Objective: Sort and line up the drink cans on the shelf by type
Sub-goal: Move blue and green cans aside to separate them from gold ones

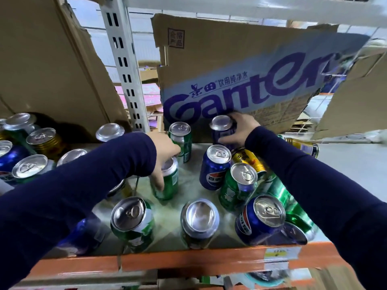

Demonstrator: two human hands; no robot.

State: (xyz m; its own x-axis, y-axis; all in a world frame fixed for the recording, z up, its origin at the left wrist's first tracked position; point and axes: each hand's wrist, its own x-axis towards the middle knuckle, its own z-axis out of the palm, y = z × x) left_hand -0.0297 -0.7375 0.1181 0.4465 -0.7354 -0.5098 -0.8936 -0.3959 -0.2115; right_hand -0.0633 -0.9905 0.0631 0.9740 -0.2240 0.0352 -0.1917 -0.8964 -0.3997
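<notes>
Right now the left hand (165, 152) curls fingers and thumb round an upright green can (170, 185) some way in front of the Ganten carton (240, 80), while the right hand (238, 130) wraps a dark blue can (221, 125) standing at the carton's foot, both cans on the shelf (188, 261)

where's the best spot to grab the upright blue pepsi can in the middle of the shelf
Probably grip the blue Pepsi can round its side wall, coming from its left, where the shelf is bare. It stands upright, and a yellow can and a green can crowd its right side.
</notes>
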